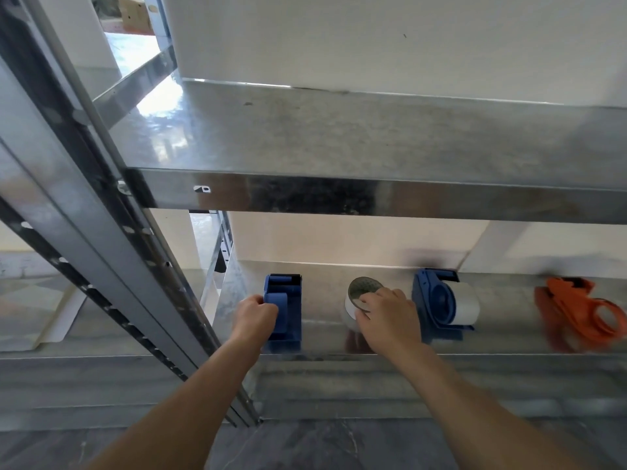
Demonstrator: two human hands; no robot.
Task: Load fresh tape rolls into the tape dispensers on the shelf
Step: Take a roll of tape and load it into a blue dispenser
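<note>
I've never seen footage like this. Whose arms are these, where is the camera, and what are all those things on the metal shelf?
There is no machine here. These are a person's two bare arms, filmed by a wide-angle camera worn on the head, looking forward and down. That lens is why the shelving looks bent.

Three tape dispensers stand on the lower metal shelf. The left hand grips the left blue dispenser, which shows no roll. The right hand holds a loose tape roll just beside it. Further right, a second blue dispenser already carries a white roll. An orange dispenser, blurred, sits at the far right.
</note>
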